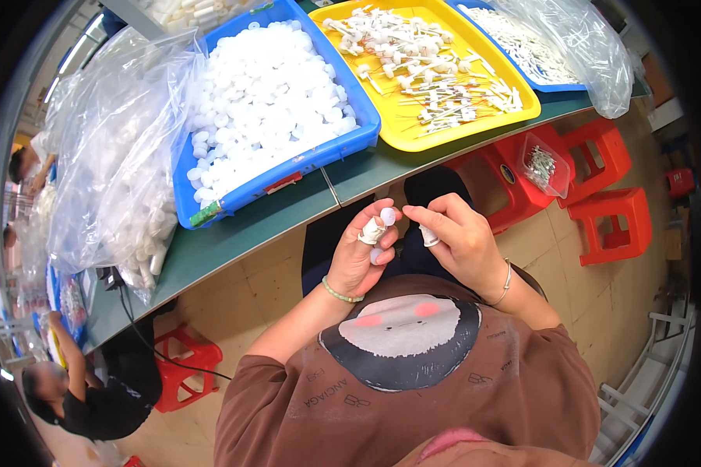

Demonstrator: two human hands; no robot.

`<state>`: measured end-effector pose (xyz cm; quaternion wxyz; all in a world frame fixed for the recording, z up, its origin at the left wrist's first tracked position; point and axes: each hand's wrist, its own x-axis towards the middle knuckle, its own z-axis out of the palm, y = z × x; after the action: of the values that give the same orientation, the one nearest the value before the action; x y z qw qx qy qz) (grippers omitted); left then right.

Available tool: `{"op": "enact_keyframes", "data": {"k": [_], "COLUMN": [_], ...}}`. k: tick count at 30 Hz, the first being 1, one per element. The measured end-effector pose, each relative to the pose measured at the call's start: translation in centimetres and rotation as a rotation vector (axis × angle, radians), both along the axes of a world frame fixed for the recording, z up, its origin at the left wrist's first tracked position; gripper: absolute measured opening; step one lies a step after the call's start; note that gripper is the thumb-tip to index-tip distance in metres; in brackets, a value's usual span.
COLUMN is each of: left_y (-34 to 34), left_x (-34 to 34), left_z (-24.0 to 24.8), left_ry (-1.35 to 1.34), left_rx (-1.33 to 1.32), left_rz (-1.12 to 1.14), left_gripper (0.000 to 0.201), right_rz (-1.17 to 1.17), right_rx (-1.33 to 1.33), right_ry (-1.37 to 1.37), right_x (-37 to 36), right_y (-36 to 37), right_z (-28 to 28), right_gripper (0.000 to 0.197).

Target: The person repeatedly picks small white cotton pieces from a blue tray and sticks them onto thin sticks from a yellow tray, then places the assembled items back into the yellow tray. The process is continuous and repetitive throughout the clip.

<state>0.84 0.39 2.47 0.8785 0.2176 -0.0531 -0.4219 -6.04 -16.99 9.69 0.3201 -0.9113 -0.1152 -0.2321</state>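
My left hand (352, 263) is raised over my lap, its fingers curled around small white round plastic caps. One cap (388, 216) shows at the fingertips and another (376, 255) lower down among the curled fingers. White wrapping (371, 231) covers one of that hand's digits. Close beside it, my right hand (467, 240) has thumb and forefinger drawn together near the upper cap. Whatever sits in that pinch is too small to make out. A similar white wrapping (428, 236) is on a right-hand digit.
A blue tray (335, 152) heaped with white caps stands on the green table (261, 233), beside a yellow tray (475, 124) of thin-wired white parts. Plastic bags (105, 163) bulge at left. Red stools (615, 226) and a clear box (545, 167) are at right. Another person (105, 405) sits lower left.
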Motion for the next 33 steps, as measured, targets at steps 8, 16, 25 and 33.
{"op": "enact_keyframes", "data": {"k": [8, 16, 25, 33], "left_y": [-0.08, -0.1, -0.12, -0.1], "left_x": [-0.01, 0.0, 0.0, -0.09], "left_z": [0.4, 0.67, 0.91, 0.95], "left_ry": [0.051, -0.031, -0.024, -0.031], "left_rx": [-0.001, 0.119, 0.135, 0.191], "left_rz": [0.025, 0.05, 0.07, 0.081], "left_gripper": [0.036, 0.033, 0.032, 0.034], "right_rz": [-0.003, -0.024, 0.024, 0.023], "right_rx": [-0.099, -0.153, -0.173, -0.168], "right_ry": [-0.017, -0.027, -0.031, -0.03], "right_x": [-0.22, -0.08, -0.1, -0.22], "right_y": [0.08, 0.11, 0.03, 0.25], "right_z": [0.05, 0.65, 0.51, 0.76], "right_gripper": [0.043, 0.044, 0.045, 0.043]}}
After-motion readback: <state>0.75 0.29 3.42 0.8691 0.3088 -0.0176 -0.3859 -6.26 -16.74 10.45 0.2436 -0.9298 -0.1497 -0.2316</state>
